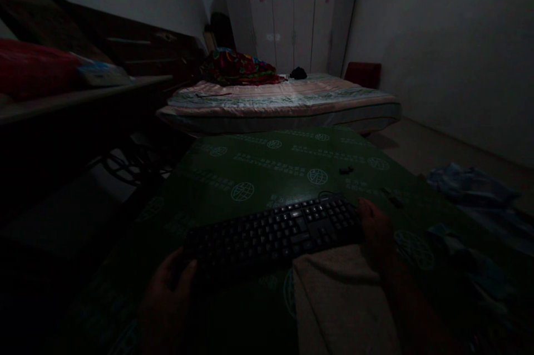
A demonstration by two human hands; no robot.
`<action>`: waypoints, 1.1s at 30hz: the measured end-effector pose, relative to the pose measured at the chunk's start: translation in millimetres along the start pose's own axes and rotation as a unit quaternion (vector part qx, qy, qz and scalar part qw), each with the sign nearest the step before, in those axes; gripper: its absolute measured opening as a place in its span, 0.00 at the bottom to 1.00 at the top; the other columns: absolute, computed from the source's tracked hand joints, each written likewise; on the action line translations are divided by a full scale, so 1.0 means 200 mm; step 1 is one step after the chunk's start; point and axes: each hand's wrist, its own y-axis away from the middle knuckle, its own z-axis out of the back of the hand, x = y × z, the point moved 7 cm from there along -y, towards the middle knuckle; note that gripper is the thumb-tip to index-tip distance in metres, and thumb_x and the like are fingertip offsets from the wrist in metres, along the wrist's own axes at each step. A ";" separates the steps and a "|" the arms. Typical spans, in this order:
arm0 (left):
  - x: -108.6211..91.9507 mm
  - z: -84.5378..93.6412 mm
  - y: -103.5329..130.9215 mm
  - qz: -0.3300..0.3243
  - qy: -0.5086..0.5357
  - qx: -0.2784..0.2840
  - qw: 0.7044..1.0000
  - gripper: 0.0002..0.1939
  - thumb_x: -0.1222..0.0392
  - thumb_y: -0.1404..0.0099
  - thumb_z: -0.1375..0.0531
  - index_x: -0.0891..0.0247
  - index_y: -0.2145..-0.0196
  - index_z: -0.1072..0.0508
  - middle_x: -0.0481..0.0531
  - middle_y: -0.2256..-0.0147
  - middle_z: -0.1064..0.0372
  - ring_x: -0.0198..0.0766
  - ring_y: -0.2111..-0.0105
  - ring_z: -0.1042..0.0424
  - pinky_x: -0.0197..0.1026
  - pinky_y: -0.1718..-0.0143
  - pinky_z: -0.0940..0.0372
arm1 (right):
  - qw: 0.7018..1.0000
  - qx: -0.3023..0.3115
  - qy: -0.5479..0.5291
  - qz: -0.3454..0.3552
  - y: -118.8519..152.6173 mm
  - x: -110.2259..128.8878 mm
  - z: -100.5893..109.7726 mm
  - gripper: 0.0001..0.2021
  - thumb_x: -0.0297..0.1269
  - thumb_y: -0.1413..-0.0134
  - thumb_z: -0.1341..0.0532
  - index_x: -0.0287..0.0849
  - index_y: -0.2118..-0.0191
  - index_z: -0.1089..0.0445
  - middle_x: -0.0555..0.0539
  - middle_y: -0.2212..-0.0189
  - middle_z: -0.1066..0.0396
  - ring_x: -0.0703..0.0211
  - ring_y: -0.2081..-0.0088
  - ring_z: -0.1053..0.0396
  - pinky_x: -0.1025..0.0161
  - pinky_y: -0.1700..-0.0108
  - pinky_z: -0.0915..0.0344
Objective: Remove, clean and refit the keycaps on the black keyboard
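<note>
A black keyboard (271,232) spans the near half of a green printed surface (275,168), its far side towards the surface's far edge and its right end nearer that edge than its left. The left hand (169,291) grasps the keyboard's left end, thumb towards its near left corner; the remaining fingers sink into shadow. The right hand (377,227) grasps the right end from the side, with any fingers underneath hidden. Whether the keyboard lies flat or is slightly raised is hard to tell, as its near side merges with the dark. The key legends are too dim to read. Just behind its far right part, a bit of thin cable (327,195) shows, the rest lost to view.

A beige cloth (344,294) lies towards the surface's near edge, just in front of the keyboard's right half and beside the right forearm; the frame's bottom cuts it off, along with the surface's near edge. Farther back, towards the far right corner, sit small dark pieces (346,170), too small to identify. Another dark item (392,197) lies near the right edge, its outline blurred. Nearer along that edge, bluish items (471,266) fade into the gloom. Beyond the far edge stands a bed (287,102) with a red patterned bundle (237,68) on it.
</note>
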 end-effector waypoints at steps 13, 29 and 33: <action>0.00 0.01 0.01 -0.012 0.007 -0.024 1.000 0.34 0.42 0.50 0.44 0.64 0.49 0.32 0.62 0.50 0.32 0.57 0.49 0.33 0.57 0.48 0.38 | 1.000 -0.008 0.010 -0.014 -0.01 -0.02 0.00 0.29 0.61 0.48 0.52 0.39 0.64 0.29 0.43 0.68 0.27 0.52 0.65 0.33 0.62 0.63 0.41; -0.07 0.01 0.04 0.000 -0.050 0.001 0.999 0.31 0.46 0.44 0.45 0.66 0.47 0.33 0.63 0.49 0.33 0.58 0.49 0.34 0.59 0.48 0.39 | 1.000 0.000 0.000 -0.005 0.00 0.01 0.00 0.29 0.61 0.47 0.53 0.39 0.64 0.29 0.44 0.69 0.27 0.53 0.66 0.34 0.62 0.64 0.41; -0.04 0.01 0.02 -0.013 -0.018 -0.018 1.000 0.31 0.45 0.47 0.44 0.64 0.49 0.31 0.61 0.51 0.31 0.57 0.50 0.32 0.58 0.48 0.38 | 1.000 -0.005 0.010 -0.007 0.00 0.01 0.01 0.29 0.62 0.48 0.53 0.40 0.68 0.30 0.45 0.72 0.29 0.54 0.69 0.35 0.63 0.67 0.42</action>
